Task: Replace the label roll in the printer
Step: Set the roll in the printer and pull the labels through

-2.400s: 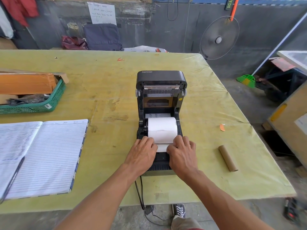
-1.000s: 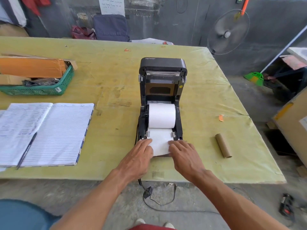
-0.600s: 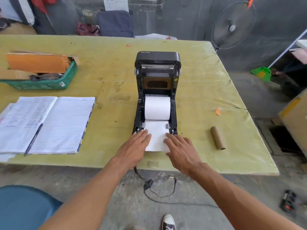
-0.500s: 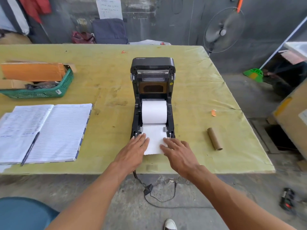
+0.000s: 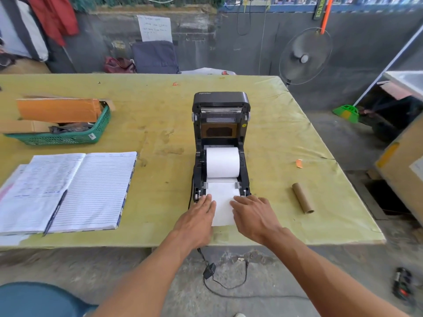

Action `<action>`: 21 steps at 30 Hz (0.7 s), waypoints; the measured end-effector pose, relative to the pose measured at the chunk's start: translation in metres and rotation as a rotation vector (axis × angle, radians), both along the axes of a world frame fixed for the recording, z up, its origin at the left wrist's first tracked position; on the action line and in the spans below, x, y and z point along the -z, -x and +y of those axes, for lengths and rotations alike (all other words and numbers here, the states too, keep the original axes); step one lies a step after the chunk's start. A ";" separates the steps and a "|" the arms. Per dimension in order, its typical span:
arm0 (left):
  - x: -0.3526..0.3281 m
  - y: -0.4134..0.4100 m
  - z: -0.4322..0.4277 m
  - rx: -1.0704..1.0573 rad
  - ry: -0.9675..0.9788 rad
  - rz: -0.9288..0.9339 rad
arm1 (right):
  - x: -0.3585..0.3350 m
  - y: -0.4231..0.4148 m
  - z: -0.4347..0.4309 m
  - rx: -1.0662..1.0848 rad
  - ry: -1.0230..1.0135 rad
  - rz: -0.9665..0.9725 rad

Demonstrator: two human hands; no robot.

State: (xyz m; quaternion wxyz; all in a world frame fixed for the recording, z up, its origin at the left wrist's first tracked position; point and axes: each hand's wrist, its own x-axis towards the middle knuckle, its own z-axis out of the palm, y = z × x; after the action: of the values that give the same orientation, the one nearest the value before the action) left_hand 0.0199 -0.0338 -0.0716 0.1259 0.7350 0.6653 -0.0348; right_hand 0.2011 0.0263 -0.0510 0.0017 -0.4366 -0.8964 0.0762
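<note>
**Even daylight, wide-angle bending at the edges**

The light is bright and soft, with only weak shadows. The white label roll (image 5: 223, 165) is almost overexposed. The table (image 5: 160, 124) edges curve from the wide lens, and the corners look slightly blurred.

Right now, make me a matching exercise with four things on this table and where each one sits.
Things:
1. Label roll
2. Cardboard core
3. Pen
4. Green basket

Places:
A. On the open notebook
B. Far left of the table
C. Inside the open printer
D. Right of the printer

Pairs: 1-C, 2-D, 3-A, 4-B
</note>
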 end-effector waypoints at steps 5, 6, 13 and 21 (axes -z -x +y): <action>-0.014 0.005 -0.003 0.060 -0.014 0.032 | 0.002 0.010 0.011 0.007 -0.036 -0.089; -0.016 0.005 0.000 0.057 -0.055 0.035 | 0.003 0.011 0.012 0.011 -0.064 -0.086; -0.028 0.001 0.023 0.034 -0.146 0.220 | 0.004 0.024 0.023 0.044 -0.100 -0.108; -0.030 -0.010 0.043 -0.052 -0.131 0.323 | 0.005 0.027 0.026 0.002 -0.128 -0.109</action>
State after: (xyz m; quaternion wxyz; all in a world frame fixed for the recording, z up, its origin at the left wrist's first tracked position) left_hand 0.0299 0.0090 -0.0414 -0.0297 0.7091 0.6965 -0.1057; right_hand 0.1745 0.0518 -0.0564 -0.0192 -0.4398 -0.8979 -0.0050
